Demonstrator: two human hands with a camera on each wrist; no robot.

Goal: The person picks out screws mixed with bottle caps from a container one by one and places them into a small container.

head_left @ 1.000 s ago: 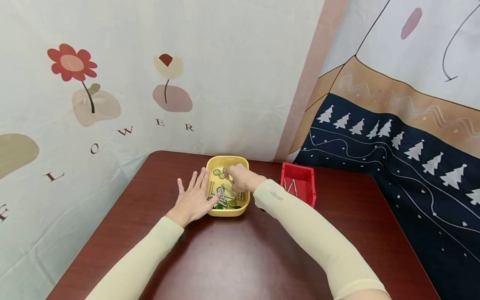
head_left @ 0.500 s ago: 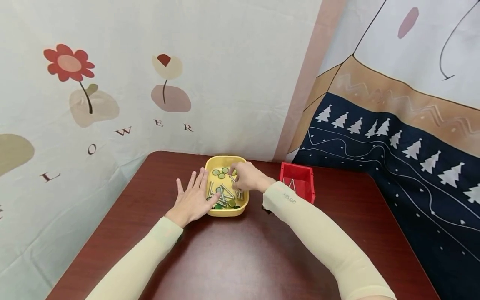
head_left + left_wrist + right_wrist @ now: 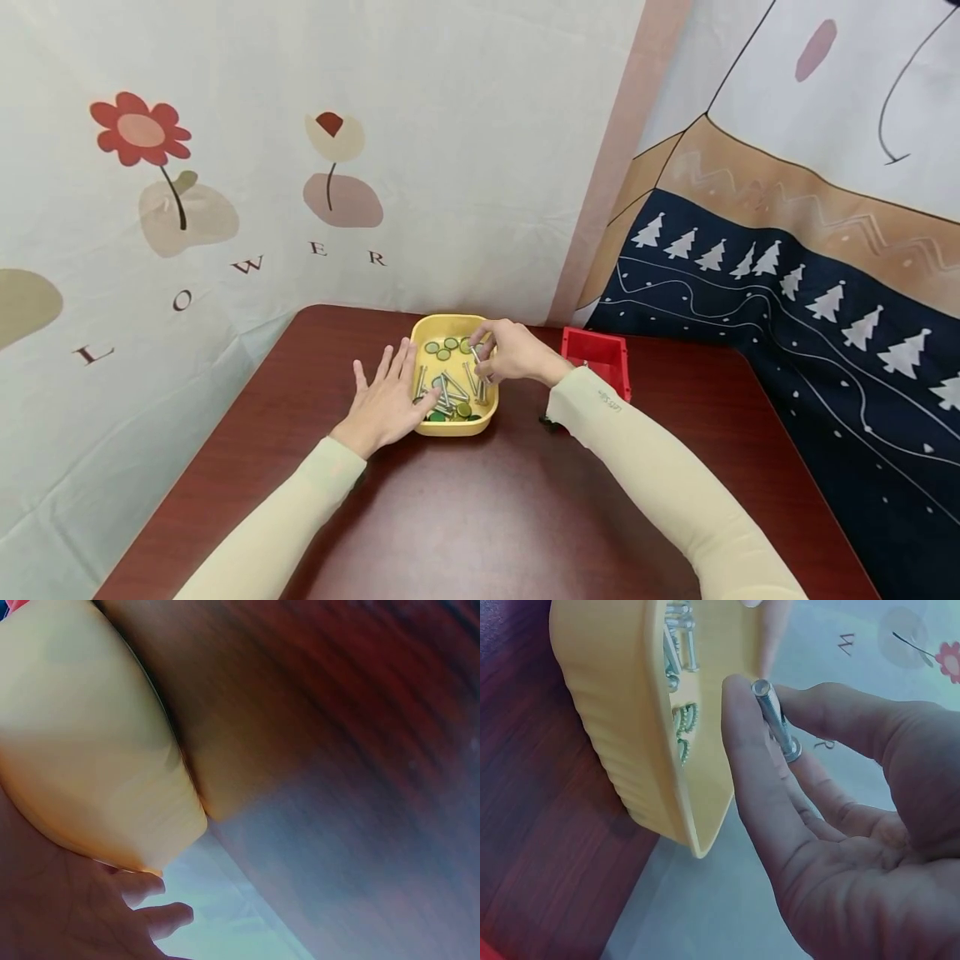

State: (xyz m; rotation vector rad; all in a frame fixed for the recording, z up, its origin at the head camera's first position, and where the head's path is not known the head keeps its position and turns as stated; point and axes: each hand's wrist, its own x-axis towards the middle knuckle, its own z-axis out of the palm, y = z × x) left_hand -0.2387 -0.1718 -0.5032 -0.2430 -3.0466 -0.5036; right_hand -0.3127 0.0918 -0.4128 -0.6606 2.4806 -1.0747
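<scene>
A silver bolt (image 3: 778,720) is pinched between the thumb and fingers of my right hand (image 3: 521,354), at the right rim of a yellow plastic tub (image 3: 453,429). In the right wrist view its threaded end points toward the camera, with the head beyond. My left hand (image 3: 381,408) lies with fingers spread along the tub's left side, its thumb reaching over the rim. Inside the tub, several bolts (image 3: 454,386) lie in the middle and right. Several greenish bottle caps (image 3: 444,354) lie at the far end, and more caps (image 3: 463,410) at the near end.
To the right of the tub stands a red plastic bin (image 3: 618,367), partly hidden by my right forearm. Both containers are on a dark reddish wooden table (image 3: 450,517). A printed cloth (image 3: 480,167) hangs behind the table's far edge.
My right hand has drawn back to the right, from over the tub's middle to its right rim, with the bolt in its fingers. My left hand has stayed in place.
</scene>
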